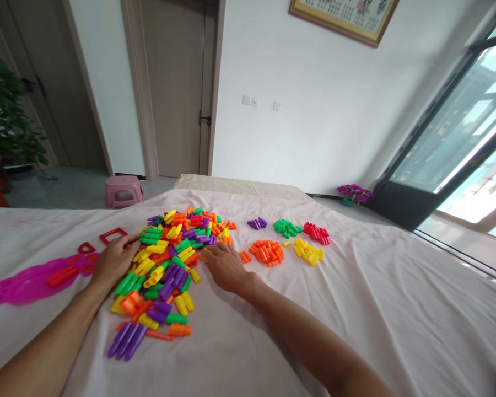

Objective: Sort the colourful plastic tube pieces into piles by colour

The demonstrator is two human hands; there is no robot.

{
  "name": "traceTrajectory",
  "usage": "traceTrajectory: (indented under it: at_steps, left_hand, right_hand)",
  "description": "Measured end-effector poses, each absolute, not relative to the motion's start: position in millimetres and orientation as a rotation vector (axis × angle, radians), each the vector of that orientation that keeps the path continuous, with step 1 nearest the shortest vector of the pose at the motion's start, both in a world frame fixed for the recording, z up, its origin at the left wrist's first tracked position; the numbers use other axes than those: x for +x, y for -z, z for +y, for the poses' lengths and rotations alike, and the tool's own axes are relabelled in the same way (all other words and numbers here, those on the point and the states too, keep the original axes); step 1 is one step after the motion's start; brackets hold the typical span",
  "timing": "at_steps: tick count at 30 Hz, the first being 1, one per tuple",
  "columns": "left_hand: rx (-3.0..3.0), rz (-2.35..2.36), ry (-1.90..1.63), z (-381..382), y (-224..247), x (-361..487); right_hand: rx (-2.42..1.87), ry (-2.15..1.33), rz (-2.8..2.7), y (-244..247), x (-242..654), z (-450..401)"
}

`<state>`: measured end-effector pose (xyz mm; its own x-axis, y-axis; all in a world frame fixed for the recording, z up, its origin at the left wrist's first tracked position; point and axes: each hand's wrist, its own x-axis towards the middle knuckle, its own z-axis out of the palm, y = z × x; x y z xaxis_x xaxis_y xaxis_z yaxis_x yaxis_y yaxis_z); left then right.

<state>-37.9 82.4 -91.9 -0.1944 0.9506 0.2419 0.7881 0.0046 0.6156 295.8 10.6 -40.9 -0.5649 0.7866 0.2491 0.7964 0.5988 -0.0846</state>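
Note:
A heap of bullet-shaped plastic building pieces (161,259) in yellow, green, orange, purple and red lies on the cloth between my hands. At its left side rests my left hand (113,259), fingers stretched out and touching the outer pieces. My right hand (225,267) lies low against the heap's right edge, fingers reaching toward orange and yellow pieces; its fingertips are partly hidden. Single-colour groups lie farther right: purple pieces (257,223), green pieces (287,228), red pieces (316,233), orange pieces (267,252) and yellow pieces (309,252).
Left of the heap lies a magenta plastic tray-like part (28,284) with a red piece on it. Beside it are a red square frame (113,236) and a small red ring-like part (86,247). A pale cloth (376,309) covers the surface. A pink stool (124,191) stands beyond.

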Motion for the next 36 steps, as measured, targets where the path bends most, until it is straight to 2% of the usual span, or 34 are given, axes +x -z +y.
traceTrajectory:
  at_steps: [7, 11, 15, 21, 25, 30, 36]
  left_hand:
    - [1.815, 2.06, -0.926, 85.3, 95.7, -40.2]
    - [1.783, 2.048, -0.926, 83.9, 94.5, -39.1]
    - [1.767, 2.056, -0.91, 82.4, 91.4, -37.0]
    - [1.779, 2.104, -0.878, 84.0, 93.1, -39.3]
    - [1.813, 2.103, -0.886, 84.9, 95.7, -41.6]
    - [1.824, 2.091, -0.887, 86.0, 96.6, -42.3]
    - [1.821, 2.099, -0.899, 85.3, 93.5, -39.3]
  right_hand:
    - [-1.443, 0.065, -2.579, 40.8, 290.2, 9.2]
    - [-1.386, -0.043, -2.636, 38.3, 305.7, 9.3]
    - [-1.324, -0.01, -2.675, 38.9, 316.3, 9.7]
    - [-1.277, -0.074, -2.549, 38.2, 324.8, 0.9]
    - [-1.266, -0.146, -2.352, 14.5, 354.0, 3.5]
    - [-1.673, -0.101, -2.007, -14.3, 437.8, 20.0]
    - [-2.23, -0.007, -1.799, 2.6, 526.6, 19.6]
